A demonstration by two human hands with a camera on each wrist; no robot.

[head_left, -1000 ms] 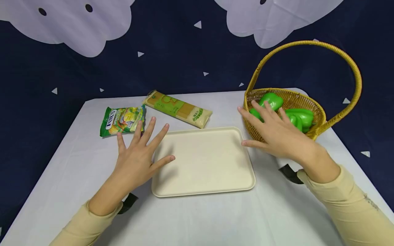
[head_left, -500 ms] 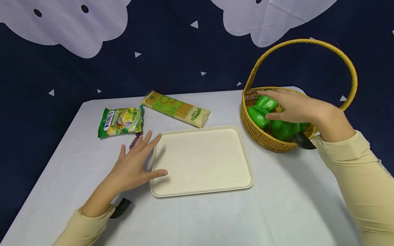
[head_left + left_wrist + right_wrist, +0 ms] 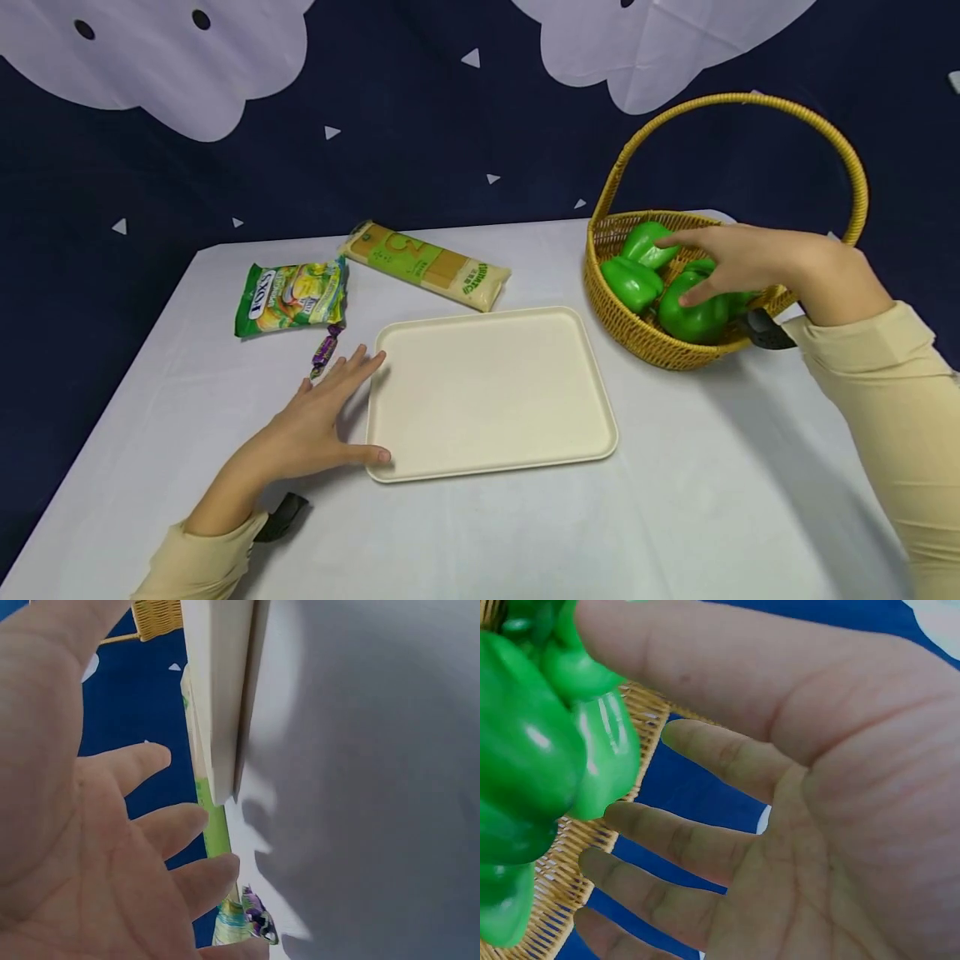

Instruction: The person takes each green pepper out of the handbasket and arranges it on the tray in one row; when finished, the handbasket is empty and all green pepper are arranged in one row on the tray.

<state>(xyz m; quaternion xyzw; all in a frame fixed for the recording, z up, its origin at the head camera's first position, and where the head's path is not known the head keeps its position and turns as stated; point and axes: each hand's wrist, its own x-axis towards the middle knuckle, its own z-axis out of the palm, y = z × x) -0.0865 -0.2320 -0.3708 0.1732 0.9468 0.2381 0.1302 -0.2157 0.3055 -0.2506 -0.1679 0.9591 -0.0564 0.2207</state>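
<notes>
My left hand [image 3: 307, 433] hovers at the left edge of a cream rectangular tray [image 3: 495, 392], fingers spread and thumb over its near left corner. In the left wrist view the tray's side [image 3: 221, 697] runs past the spread fingers, with nothing between them. On the right, my right hand [image 3: 757, 262] reaches over a wicker basket [image 3: 652, 346] that holds several green bell peppers [image 3: 632, 285]. Its fingers are extended and hold nothing. The right wrist view has the thumb and fingers beside a large pepper [image 3: 525, 750]. Part of the basket's right side is hidden behind this hand.
Behind the tray lies a long pack of noodles [image 3: 427, 265]. A green bag of Fox's candy [image 3: 292, 296] is at the back left, with a purple wrapped candy [image 3: 326, 350] just in front of it. The basket's tall handle [image 3: 750, 98] arches above the right hand.
My left hand has drawn down toward me to the tray's left edge, uncovering the purple candy. My right hand has moved right over the basket, exposing more peppers.
</notes>
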